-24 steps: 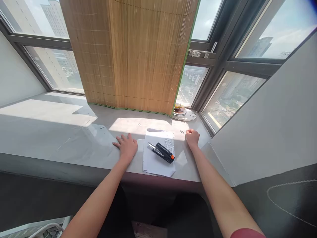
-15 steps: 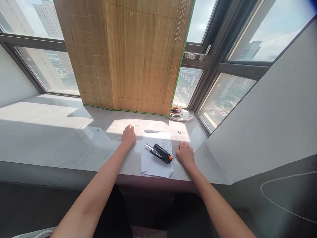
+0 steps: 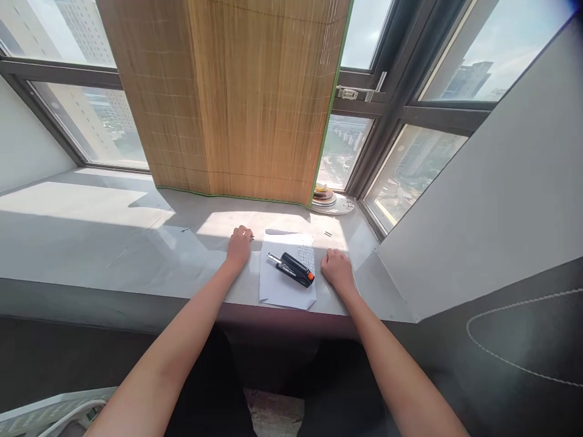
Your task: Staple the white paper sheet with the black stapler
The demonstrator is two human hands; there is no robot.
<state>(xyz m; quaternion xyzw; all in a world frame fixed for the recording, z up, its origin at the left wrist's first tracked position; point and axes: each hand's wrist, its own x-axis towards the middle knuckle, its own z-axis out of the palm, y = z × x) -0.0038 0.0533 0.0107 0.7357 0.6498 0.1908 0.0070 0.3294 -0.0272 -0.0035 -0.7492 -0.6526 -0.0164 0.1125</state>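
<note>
A black stapler (image 3: 296,270) with an orange tab lies on white sheets of paper (image 3: 276,290), its metal magazine sticking out toward the upper left. To the left of the paper my left hand (image 3: 240,244) is closed on the sill, and a small dark staple strip (image 3: 252,238) shows at its fingertips. My right hand (image 3: 336,266) rests on the sill just right of the paper, fingers curled in, with no object showing in it. Beyond it lie short staple strips (image 3: 328,233) in the sunlight. Printed marks show on the paper's right side.
A bamboo blind (image 3: 255,109) hangs over the windows, its green-edged bottom reaching the white sill (image 3: 113,243). Stacked plates (image 3: 330,204) stand in the far right corner. A small dark bit (image 3: 184,229) lies at left. A white basket (image 3: 54,406) is at lower left.
The camera view has shifted slightly. My left hand has moved a little forward and right to the staple strips, and its fingers have closed there. My right hand stays beside the paper.
</note>
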